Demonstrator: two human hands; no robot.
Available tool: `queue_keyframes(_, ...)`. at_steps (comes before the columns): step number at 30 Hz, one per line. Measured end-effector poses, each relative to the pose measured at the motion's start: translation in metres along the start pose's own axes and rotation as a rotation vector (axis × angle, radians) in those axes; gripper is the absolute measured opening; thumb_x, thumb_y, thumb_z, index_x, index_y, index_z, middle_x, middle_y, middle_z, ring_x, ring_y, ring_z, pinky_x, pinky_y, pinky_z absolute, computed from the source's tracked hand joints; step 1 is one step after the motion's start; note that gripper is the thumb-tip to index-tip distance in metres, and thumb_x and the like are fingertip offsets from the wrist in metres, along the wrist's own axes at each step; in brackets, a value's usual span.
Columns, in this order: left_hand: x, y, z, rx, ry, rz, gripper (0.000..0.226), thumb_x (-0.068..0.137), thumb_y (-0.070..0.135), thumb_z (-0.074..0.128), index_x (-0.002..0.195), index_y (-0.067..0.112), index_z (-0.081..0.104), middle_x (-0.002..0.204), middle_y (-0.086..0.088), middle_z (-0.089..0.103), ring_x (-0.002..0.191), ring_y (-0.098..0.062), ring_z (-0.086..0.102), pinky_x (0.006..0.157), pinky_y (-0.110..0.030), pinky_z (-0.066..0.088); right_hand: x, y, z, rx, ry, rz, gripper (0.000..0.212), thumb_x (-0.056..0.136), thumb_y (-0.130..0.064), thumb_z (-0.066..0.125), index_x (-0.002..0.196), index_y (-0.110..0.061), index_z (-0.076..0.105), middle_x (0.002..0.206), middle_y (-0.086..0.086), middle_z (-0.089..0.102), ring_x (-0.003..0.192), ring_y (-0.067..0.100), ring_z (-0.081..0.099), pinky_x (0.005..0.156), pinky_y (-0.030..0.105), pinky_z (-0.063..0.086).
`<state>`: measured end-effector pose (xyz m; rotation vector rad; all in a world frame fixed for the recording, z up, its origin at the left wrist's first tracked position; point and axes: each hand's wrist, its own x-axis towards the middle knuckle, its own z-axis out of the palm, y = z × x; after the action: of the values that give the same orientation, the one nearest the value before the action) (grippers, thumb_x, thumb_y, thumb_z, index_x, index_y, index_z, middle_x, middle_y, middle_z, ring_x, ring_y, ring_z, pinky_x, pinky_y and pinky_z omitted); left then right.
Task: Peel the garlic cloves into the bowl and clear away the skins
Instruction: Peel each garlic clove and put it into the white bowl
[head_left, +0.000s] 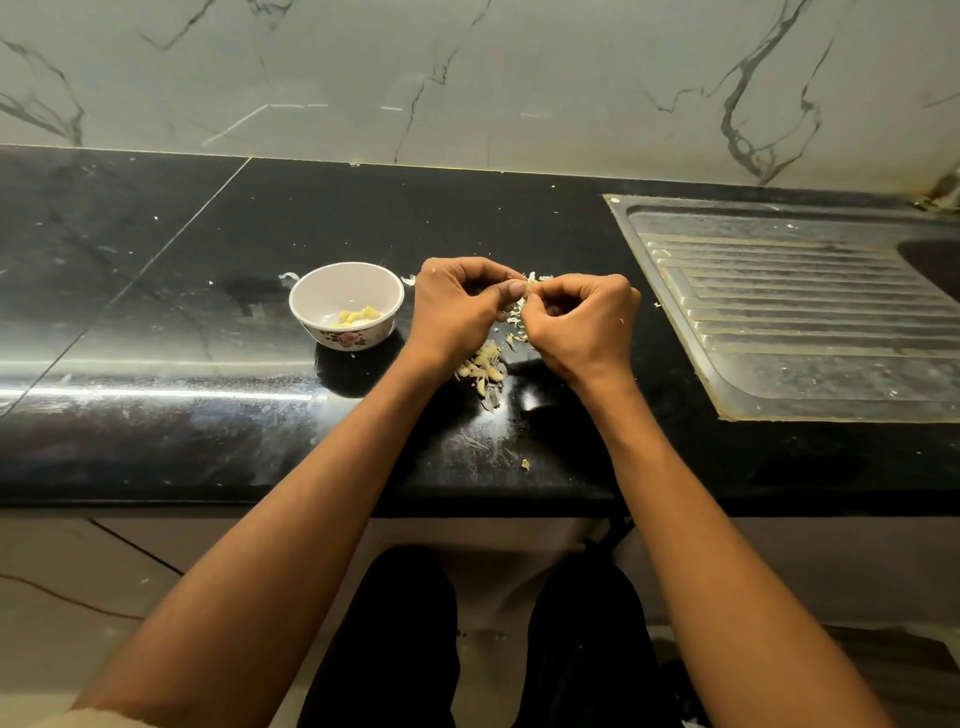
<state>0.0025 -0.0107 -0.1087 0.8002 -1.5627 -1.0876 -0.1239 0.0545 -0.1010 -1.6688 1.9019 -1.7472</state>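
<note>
Fingertips (517, 287) of both hands pinch one garlic clove (529, 287), mid-peel; next, drop it into the bowl (311, 291) left of them.

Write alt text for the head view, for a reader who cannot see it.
Two bare hands, left hand and right hand, pinch a garlic clove between them above a black counter. A white bowl holding peeled cloves sits to the left; loose cloves and skins lie beneath the hands.

Bowl (346, 304) on counter (156, 312), left of garlic pile (483, 366); sink drainboard (810, 317) right.
</note>
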Motion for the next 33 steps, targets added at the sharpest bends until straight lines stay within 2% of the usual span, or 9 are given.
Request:
queue_keyframes(5,-0.001,0.0008,0.0001,0.018,0.001,0.007,0.006,0.086,-0.001,0.077,0.088,0.004,0.079,0.074,-0.009,0.076,0.062,-0.008,0.067,0.061,-0.02,0.053,-0.0003,-0.0001,-0.0002,0.009,0.009,-0.007,0.006,0.075,-0.012,0.077,0.077,-0.013,0.083,0.066,-0.005,0.075,0.058,0.007,0.071,0.058,0.026,0.06)
queue_keyframes(9,-0.0006,0.0031,0.0001,-0.032,-0.004,-0.018,0.005,0.089,-0.001,0.074,0.088,0.003,0.077,0.071,-0.003,0.073,0.061,-0.007,0.064,0.06,-0.021,0.054,0.0014,-0.0013,0.001,0.108,0.005,0.08,0.006,0.078,-0.01,0.078,0.078,-0.013,0.083,0.062,-0.015,0.07,0.056,0.003,0.07,0.057,0.024,0.058)
queue_keyframes(14,0.001,0.0046,-0.0004,-0.125,-0.05,-0.08,0.011,0.094,0.0,0.067,0.088,0.003,0.075,0.073,-0.011,0.069,0.061,-0.012,0.059,0.058,-0.023,0.052,0.003,-0.0037,-0.0002,0.208,-0.012,0.151,0.013,0.08,-0.007,0.079,0.072,-0.016,0.08,0.058,-0.002,0.072,0.047,0.017,0.068,0.048,0.035,0.059)
queue_keyframes(19,0.0026,0.001,-0.0014,-0.132,-0.085,-0.125,0.015,0.099,0.008,0.064,0.089,0.005,0.075,0.077,-0.014,0.066,0.064,-0.013,0.059,0.059,-0.025,0.052,0.0028,-0.005,-0.0013,0.261,-0.027,0.185,0.013,0.082,-0.004,0.079,0.073,-0.013,0.08,0.061,-0.001,0.073,0.049,0.017,0.068,0.046,0.028,0.055)
queue_keyframes(23,0.0024,0.0009,-0.0009,-0.147,-0.095,-0.148,0.016,0.101,0.008,0.061,0.091,0.003,0.073,0.077,-0.011,0.066,0.064,-0.011,0.059,0.059,-0.023,0.052,0.0031,-0.0054,-0.0022,0.276,-0.037,0.195,0.014,0.082,-0.003,0.079,0.072,-0.013,0.08,0.06,-0.001,0.073,0.049,0.016,0.068,0.046,0.028,0.054)
queue_keyframes(33,0.0019,0.0025,-0.0021,-0.115,-0.025,-0.116,0.011,0.098,0.007,0.066,0.094,0.0,0.074,0.078,-0.007,0.071,0.067,-0.01,0.064,0.057,-0.021,0.051,0.0053,0.0033,0.0008,0.216,0.024,0.207,0.01,0.078,-0.009,0.076,0.071,-0.014,0.08,0.063,-0.001,0.073,0.058,0.022,0.071,0.058,0.05,0.062)
